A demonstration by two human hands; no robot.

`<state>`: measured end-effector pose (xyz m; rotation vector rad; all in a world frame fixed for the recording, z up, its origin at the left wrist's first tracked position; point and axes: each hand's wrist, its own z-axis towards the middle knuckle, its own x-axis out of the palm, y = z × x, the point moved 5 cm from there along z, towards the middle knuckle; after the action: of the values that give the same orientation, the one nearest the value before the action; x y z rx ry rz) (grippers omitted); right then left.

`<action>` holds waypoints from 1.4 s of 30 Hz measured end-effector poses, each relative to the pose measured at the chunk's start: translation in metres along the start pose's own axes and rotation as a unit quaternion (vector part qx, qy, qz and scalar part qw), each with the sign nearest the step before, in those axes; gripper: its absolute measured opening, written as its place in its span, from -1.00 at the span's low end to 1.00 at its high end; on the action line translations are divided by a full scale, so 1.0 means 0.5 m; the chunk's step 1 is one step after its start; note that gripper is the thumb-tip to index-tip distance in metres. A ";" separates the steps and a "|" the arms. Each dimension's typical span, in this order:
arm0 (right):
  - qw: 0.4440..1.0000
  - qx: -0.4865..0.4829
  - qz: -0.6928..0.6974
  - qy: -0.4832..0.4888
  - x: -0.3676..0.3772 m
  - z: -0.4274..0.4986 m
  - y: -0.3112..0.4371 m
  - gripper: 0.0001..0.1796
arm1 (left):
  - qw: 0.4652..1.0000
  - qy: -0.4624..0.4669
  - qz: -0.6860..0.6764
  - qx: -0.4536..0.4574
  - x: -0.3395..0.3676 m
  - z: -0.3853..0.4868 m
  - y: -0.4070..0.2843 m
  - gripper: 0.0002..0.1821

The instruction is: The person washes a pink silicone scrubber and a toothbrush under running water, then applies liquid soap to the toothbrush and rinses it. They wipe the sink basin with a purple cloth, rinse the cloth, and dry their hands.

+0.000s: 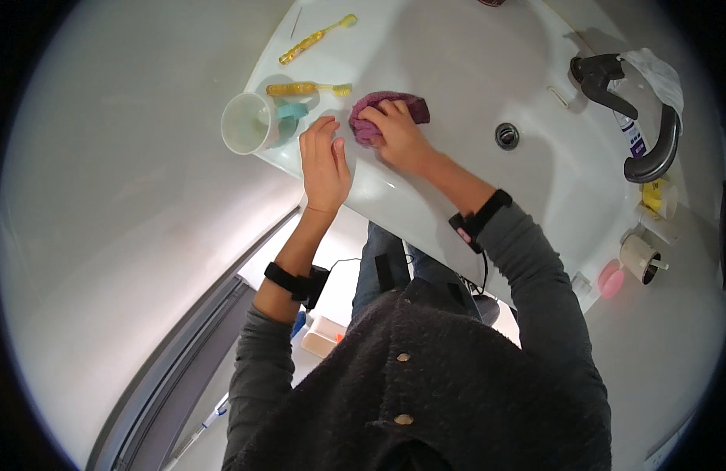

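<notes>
My right hand [398, 132] is closed on a bunched purple cloth [419, 109], which lies against the rim of a white washbasin [368, 182]. My left hand [325, 168] is over the basin's left rim, holding nothing, its fingers slightly bent. Just left of it stands a whitish cup [248, 123] with a turquoise handle [293, 110]. Beyond the cup, a yellow toothbrush [298, 89] lies on the rim, and a second yellow toothbrush [310, 47] lies slanted farther back.
At right are a dark faucet [604, 85] with a white cloth [657, 76] over it, a tube [634, 135], a beige cup [638, 259] and a pink oval item [611, 278]. The drain [507, 136] is in the basin. A wall borders the left side.
</notes>
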<state>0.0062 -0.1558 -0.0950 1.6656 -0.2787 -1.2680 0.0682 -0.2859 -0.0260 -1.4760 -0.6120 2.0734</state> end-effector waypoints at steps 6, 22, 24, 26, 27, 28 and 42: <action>0.975 0.070 -0.119 0.176 -0.121 -0.019 -0.124 -0.69 | 1.000 0.005 0.016 0.011 0.002 0.004 -0.007 -0.78; 0.872 -0.024 -0.487 0.040 -0.275 -0.148 -0.321 -0.44 | 1.000 0.004 -0.005 -0.011 -0.002 0.004 0.001 -0.90; 0.866 -0.024 -0.497 0.053 -0.308 -0.205 -0.321 -0.41 | 1.000 0.008 -0.005 -0.008 -0.004 0.007 0.002 -0.90; 0.859 0.010 -0.507 0.072 -0.336 -0.258 -0.309 -0.39 | 1.000 0.004 -0.004 -0.004 -0.005 0.009 0.005 -0.90; 0.851 0.036 -0.517 0.081 -0.340 -0.271 -0.300 -0.39 | 1.000 -0.001 -0.012 -0.006 -0.005 0.010 0.007 -0.89; 0.833 0.098 -0.535 0.106 -0.340 -0.273 -0.300 -0.39 | 1.000 -0.007 -0.017 -0.010 -0.005 0.009 0.008 -0.89; 0.844 -0.053 -0.534 0.019 -0.311 -0.202 -0.309 -0.49 | 1.000 0.007 0.002 0.009 -0.003 0.009 0.001 -0.89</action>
<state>-0.0316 0.0802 -0.1274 1.7684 0.8691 -1.9737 0.0644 -0.2875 -0.0237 -1.4811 -0.5854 2.0644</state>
